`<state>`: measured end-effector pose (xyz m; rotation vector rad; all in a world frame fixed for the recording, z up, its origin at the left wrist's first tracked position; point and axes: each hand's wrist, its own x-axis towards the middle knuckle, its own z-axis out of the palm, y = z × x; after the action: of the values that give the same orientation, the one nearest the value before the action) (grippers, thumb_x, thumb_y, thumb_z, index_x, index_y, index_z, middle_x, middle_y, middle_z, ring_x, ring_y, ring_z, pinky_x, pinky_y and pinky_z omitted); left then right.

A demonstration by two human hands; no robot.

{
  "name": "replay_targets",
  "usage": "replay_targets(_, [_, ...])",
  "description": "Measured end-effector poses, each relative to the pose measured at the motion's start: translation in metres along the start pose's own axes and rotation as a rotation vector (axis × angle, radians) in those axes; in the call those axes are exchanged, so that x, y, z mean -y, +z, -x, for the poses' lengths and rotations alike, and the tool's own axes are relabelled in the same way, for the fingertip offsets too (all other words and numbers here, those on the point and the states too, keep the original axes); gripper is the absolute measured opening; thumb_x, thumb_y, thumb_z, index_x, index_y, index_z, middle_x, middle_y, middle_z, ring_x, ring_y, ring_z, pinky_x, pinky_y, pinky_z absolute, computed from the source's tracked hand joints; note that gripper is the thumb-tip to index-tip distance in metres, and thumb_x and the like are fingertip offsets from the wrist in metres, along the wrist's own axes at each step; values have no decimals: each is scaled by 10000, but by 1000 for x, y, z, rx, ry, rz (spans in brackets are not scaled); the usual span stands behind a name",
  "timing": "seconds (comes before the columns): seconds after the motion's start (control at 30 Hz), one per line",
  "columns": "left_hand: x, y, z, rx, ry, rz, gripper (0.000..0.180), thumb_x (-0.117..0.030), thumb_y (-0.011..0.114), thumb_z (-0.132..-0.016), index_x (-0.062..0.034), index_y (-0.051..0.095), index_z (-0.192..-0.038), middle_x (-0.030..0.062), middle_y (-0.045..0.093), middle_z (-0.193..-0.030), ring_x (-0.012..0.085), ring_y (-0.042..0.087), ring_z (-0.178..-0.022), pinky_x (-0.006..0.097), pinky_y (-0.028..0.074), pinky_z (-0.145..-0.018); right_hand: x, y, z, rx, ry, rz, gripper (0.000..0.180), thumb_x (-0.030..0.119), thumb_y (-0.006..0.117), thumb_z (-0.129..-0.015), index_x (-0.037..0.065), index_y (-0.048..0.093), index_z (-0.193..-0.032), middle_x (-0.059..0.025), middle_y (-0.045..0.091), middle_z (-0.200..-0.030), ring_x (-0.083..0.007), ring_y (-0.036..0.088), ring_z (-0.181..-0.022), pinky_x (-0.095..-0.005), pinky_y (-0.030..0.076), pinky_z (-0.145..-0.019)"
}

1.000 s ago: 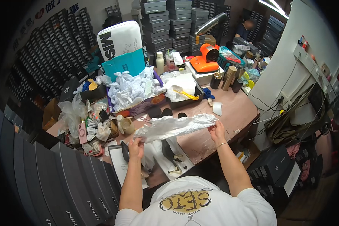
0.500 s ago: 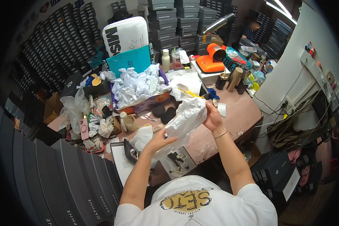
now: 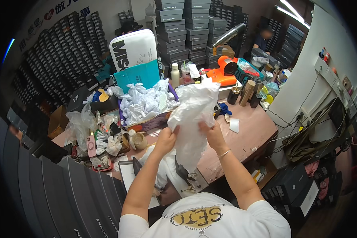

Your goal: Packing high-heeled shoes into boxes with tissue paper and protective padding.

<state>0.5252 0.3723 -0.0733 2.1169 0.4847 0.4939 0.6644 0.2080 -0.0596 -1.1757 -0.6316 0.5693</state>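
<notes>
The white case [image 3: 138, 47], grey boxes [image 3: 174, 26], white T-shirt [image 3: 202, 218] and wall [image 3: 109, 12] bear printed lettering [image 3: 120, 53].

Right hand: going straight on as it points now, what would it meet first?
The right hand would meet the white sheet it holds; beyond, perhaps the purple bin, though the sheet hides much and depth is unclear.

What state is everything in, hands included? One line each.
Left hand, closed on white tissue paper
Right hand, closed on white tissue paper
White tissue paper, crumpled, held up
Black shoe, partly hidden behind white tissue paper
Purple bin, open, heaped with crumpled paper
Cream bottle, upright, capped
Ceiling light, lit
</notes>
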Motion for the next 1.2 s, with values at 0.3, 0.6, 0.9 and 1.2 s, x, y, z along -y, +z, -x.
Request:
replay_targets(0.3, [-4, -12, 39, 224, 23, 412, 332, -48, 600, -881, -26, 554, -1210, 9, 616, -1056, 112, 554, -942, 273, 450, -834, -9, -31, 19, 91, 42, -306, 109, 49, 578, -894, 48, 658, -968, 6, 649, -905, -94, 614, -778, -245, 508, -712])
replay_targets(0.6, [-55, -46, 34, 34, 633, -72, 256, 116, 565, -679, -36, 637, -872, 94, 619, -964, 241, 640, -837, 272, 501, -707, 7, -119, 5, 156, 96, 41, 147, 49, 532, -916, 23, 630, -1023, -64, 611, -1072, -124, 603, -955, -269, 507, -816])
replay_targets(0.9, [-98, -38, 28, 60, 693, -213, 470, 92, 625, -644, -75, 609, -1084, 97, 615, -1053, 268, 638, -843, 308, 532, -676, 61, -12, -8, 786, -323, 891, 683, 285, 773, -743, 66, 476, -1318, -172, 568, -1241, -234, 543, -1122, -369, 422, -954])
replay_targets(1.2, [-10, -14, 77, 290, -109, 622, 1110, -767, 550, -719, -10, 200, -1451, 179, 317, -1439, 275, 265, -1362, 385, 249, -1091, 28, 9, 6, 568, -54, 852, 265, 95, 655, -774, 9, 628, -1024, -180, 664, -876, -296, 648, -816, -364, 497, -719])
